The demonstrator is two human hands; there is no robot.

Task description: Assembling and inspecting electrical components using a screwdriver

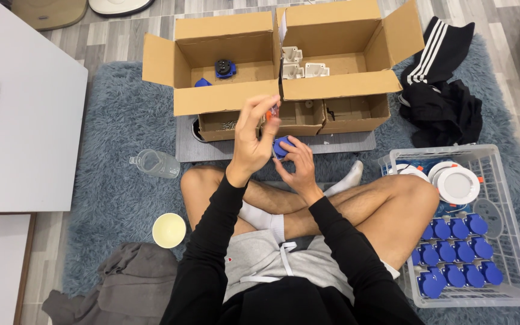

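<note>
I sit cross-legged on a shaggy grey-blue rug. My left hand (253,137) is raised in front of me, its fingers pinched on a small orange-tipped tool (270,112). Just below it, my right hand (298,164) grips a round blue plastic socket part (281,147). The two hands touch over my shins. The tool's lower end is hidden behind my fingers.
Two open cardboard boxes stand ahead: the left box (224,96) holds a blue part (225,68), the right box (338,84) holds white parts (301,65). A clear crate (516,253) at right holds several blue parts and white round lamps. A plastic bottle (154,163), a cup (169,230) and clothes lie around.
</note>
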